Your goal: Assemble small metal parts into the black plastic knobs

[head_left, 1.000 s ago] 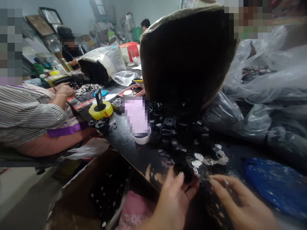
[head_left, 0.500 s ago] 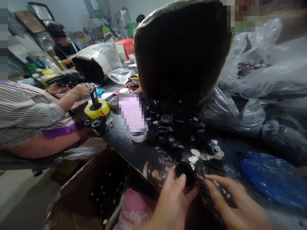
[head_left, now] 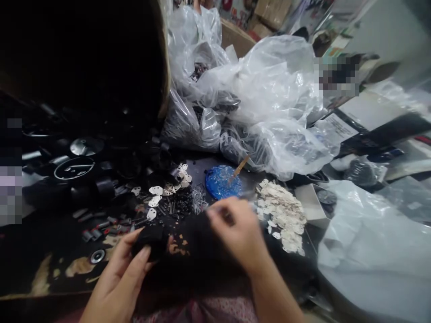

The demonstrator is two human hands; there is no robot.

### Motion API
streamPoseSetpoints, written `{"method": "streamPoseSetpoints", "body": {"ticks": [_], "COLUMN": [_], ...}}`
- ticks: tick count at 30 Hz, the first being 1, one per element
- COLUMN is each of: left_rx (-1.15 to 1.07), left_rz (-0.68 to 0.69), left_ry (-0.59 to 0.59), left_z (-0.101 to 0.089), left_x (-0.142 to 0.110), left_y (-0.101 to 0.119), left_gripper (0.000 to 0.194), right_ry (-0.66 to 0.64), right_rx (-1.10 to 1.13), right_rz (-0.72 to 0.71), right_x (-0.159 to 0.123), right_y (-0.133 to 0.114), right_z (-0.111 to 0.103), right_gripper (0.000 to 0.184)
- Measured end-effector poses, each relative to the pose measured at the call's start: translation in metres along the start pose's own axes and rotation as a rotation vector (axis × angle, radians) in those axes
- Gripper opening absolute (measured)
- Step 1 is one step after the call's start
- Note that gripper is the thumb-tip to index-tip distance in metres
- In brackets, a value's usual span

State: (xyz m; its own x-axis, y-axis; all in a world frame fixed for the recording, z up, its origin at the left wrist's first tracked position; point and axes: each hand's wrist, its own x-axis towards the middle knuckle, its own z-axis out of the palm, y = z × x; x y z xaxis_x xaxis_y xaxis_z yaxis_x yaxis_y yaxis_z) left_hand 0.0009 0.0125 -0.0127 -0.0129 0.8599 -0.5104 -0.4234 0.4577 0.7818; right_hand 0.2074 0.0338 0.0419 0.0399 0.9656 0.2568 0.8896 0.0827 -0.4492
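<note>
My left hand (head_left: 124,264) is closed around a black round plastic part (head_left: 150,242) above the front edge of the table. To its right, my right hand (head_left: 240,231) is raised with thumb and fingers pinched together; whatever they hold is blurred and hidden. Just beyond that hand lies a blue lid (head_left: 220,181) smeared with a shiny substance, a flat stick (head_left: 239,167) resting on it. Small springs and black bits (head_left: 173,206) lie between the hands, beside grey pins (head_left: 198,198) and a few pale flat metal plates (head_left: 155,190).
A heap of pale plates (head_left: 281,215) lies at right, beside a small white box (head_left: 310,206). Clear plastic bags (head_left: 269,98) fill the back. A large dark container opening (head_left: 81,58) stands at left above black round parts (head_left: 74,168). A ring (head_left: 97,256) lies near the front edge.
The view has swung to the right; the co-worker at left is out of sight and the pale heap shows. My right hand has moved away from the black part, which stays in my left hand.
</note>
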Motion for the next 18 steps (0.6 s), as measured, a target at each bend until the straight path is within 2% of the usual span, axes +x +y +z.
{"method": "streamPoseSetpoints", "body": {"ticks": [2, 6, 10, 16, 18], "left_rx": [-0.024, -0.010, 0.009, 0.085, 0.115], "left_rz": [-0.029, -0.060, -0.068, -0.093, -0.075], "left_ry": [0.035, 0.092, 0.101, 0.016, 0.048], "left_z": [0.002, 0.003, 0.002, 0.000, -0.001], "left_x": [0.000, 0.000, 0.002, 0.005, 0.005], "left_y": [0.001, -0.001, -0.004, -0.003, -0.002], "left_gripper": [0.045, 0.048, 0.047, 0.057, 0.059], "right_ry": [0.082, 0.055, 0.033, 0.031, 0.045], "right_rx": [-0.102, -0.239, -0.335, -0.376, -0.372], "right_rz": [0.086, 0.111, 0.090, 0.053, 0.060], "right_x": [0.012, 0.032, 0.037, 0.041, 0.043], "right_y": [0.026, 0.057, 0.061, 0.062, 0.064], "right_z": [-0.011, -0.017, -0.012, -0.005, -0.003], "right_gripper": [0.015, 0.012, 0.013, 0.014, 0.014]}}
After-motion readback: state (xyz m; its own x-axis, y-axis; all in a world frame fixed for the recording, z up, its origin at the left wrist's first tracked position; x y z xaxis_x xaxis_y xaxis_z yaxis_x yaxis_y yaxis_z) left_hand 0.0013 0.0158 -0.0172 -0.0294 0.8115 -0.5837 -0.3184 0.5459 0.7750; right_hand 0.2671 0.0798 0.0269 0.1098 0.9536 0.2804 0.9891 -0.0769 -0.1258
